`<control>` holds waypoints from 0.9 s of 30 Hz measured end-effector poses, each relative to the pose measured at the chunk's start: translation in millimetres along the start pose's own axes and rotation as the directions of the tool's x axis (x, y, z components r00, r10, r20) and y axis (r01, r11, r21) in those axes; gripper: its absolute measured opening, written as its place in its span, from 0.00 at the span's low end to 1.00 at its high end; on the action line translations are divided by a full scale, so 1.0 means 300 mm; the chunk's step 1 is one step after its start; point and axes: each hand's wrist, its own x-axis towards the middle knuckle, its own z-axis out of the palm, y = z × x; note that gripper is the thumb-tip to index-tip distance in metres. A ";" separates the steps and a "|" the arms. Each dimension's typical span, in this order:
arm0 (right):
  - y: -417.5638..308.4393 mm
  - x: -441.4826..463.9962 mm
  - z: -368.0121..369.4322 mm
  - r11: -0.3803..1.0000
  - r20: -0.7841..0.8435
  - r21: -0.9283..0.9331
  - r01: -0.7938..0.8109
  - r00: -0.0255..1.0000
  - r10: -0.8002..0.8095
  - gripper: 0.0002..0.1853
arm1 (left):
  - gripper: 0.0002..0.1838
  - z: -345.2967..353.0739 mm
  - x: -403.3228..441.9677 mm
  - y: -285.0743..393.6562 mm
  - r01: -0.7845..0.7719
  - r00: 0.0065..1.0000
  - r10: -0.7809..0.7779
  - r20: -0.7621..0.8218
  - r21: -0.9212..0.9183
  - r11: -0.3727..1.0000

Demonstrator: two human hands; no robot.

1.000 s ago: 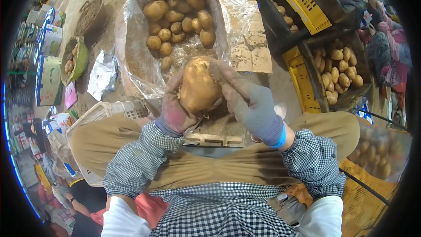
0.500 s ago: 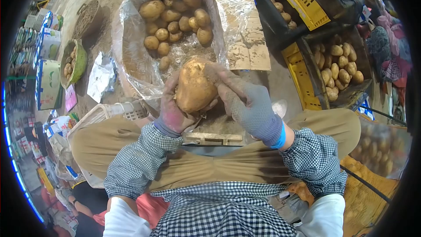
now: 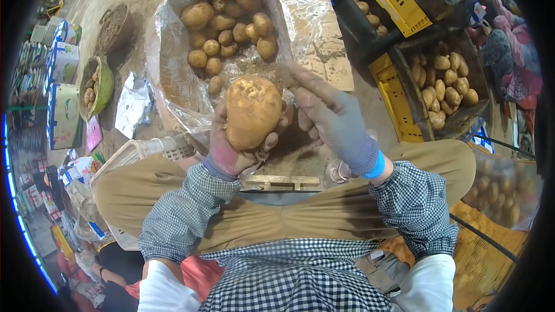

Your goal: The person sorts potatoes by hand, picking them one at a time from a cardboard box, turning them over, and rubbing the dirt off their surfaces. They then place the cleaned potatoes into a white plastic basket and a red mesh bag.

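Note:
A large potato (image 3: 253, 111) with rough, dirt-marked skin sits in my left hand (image 3: 224, 151), whose gloved fingers wrap round its left side and underside. Just to its right, my right hand (image 3: 340, 124) wears a dusty grey glove with a blue band at the wrist. Its fingers are stretched out, apart from the potato, and no object shows in them. Beyond both hands stands a cardboard box (image 3: 173, 75) lined with clear plastic, with several smaller potatoes (image 3: 222, 23) at its far end.
Yellow and black crates (image 3: 399, 104) of potatoes stand at the right. A white basket (image 3: 139, 149) is by my left knee. Farther left are a green bowl (image 3: 103, 89) and a brown basket (image 3: 114, 28). An orange mesh sack (image 3: 474, 260) lies at lower right.
My right hand has come off the potato and moved slightly right, its fingers straighter. The potato has turned a little in my left hand, showing more of its broad face.

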 end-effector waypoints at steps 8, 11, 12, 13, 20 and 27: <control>0.093 -0.020 0.004 0.994 0.292 -0.103 0.035 0.956 -0.003 0.25 | 0.32 -0.058 -0.023 -0.007 -0.029 0.998 0.018 -0.063 -0.177 0.984; 0.053 -0.009 -0.015 0.988 0.115 -0.066 0.142 0.984 -0.134 0.25 | 0.32 0.004 -0.002 0.008 -0.041 0.997 0.038 -0.071 -0.039 0.998; 0.054 0.017 -0.049 0.997 -0.006 -0.029 0.065 0.998 -0.066 0.26 | 0.32 0.041 0.006 0.016 -0.046 0.992 0.054 -0.110 0.072 0.996; 0.060 0.036 -0.070 1.000 -0.125 0.016 -0.004 0.992 0.006 0.26 | 0.32 0.065 0.009 0.023 -0.052 0.993 0.059 -0.102 0.070 0.996; 0.128 0.073 -0.067 0.870 0.234 0.412 -0.272 0.954 0.188 0.27 | 0.39 0.148 -0.003 0.039 -0.314 0.935 0.304 0.183 0.826 0.468; 0.113 0.063 -0.085 0.816 0.268 0.548 -0.185 0.963 0.038 0.29 | 0.51 0.099 0.011 -0.007 -0.270 0.925 0.346 0.154 0.908 0.320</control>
